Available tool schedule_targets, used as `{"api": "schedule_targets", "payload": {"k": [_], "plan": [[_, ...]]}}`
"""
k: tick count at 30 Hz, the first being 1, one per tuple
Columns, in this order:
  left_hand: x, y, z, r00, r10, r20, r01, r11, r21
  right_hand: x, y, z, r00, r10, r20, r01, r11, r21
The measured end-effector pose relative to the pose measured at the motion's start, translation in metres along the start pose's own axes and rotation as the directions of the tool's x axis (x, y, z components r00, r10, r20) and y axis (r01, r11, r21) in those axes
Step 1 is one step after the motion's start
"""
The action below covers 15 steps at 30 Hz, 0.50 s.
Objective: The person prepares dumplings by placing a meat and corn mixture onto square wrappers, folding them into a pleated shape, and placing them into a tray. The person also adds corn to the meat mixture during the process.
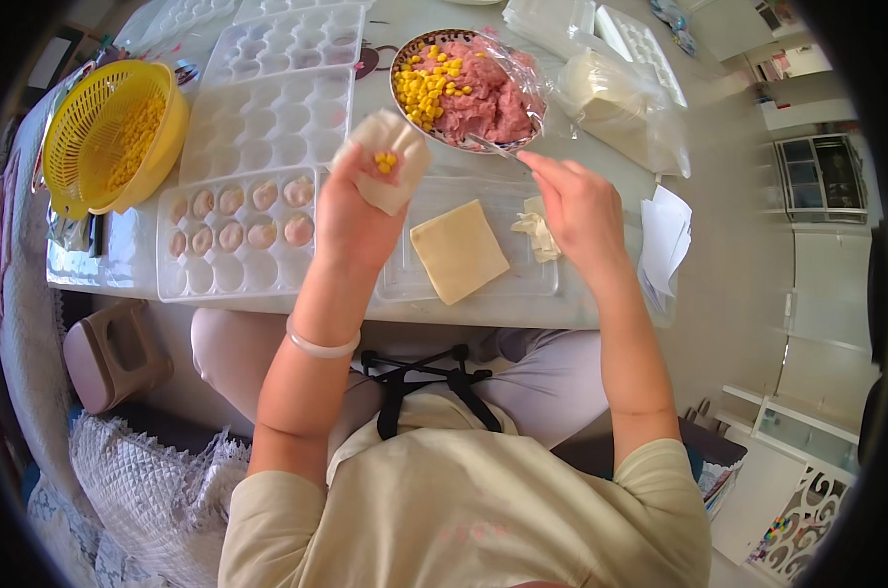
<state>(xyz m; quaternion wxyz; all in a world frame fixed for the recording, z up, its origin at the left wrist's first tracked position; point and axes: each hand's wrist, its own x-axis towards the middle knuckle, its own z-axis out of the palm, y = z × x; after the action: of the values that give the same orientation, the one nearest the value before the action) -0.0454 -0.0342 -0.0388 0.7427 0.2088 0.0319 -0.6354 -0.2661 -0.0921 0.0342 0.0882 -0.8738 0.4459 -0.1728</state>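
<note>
On my left hand [359,220] lies a dough wrapper [400,147], with a little minced meat topped by a few corn kernels [386,162] at its middle. My right hand [580,206] grips the handle of a metal utensil [497,149]; its tip is in the minced meat [488,92]. Yellow corn [423,88] covers the left part of that meat in a patterned bowl [444,141]. A square stack of wrappers [460,252] rests on a clear plastic tray [543,283]. Crumpled dough pieces [538,231] lie beside my right hand.
Left of my hand, a compartment tray [227,275] holds two rows of filled dumplings [265,195]. Beyond it are more compartment trays [275,121]. A yellow colander [113,81] with corn stands at far left. Bagged wrappers [613,103] and white paper [666,239] lie at right.
</note>
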Motion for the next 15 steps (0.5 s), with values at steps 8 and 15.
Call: {"api": "schedule_targets", "payload": {"k": [8,15], "plan": [[-0.004,-0.014,0.006,0.993,0.074,-0.096,-0.048,0.969,0.243,0.047,0.012,0.011,0.980,-0.161,0.116,0.174,0.979,-0.106],[0.003,-0.018,0.001,0.990,0.069,-0.120,-0.039,0.972,0.231,0.066,0.010,-0.011,0.933,-0.228,0.280,0.292,0.932,-0.213]]}}
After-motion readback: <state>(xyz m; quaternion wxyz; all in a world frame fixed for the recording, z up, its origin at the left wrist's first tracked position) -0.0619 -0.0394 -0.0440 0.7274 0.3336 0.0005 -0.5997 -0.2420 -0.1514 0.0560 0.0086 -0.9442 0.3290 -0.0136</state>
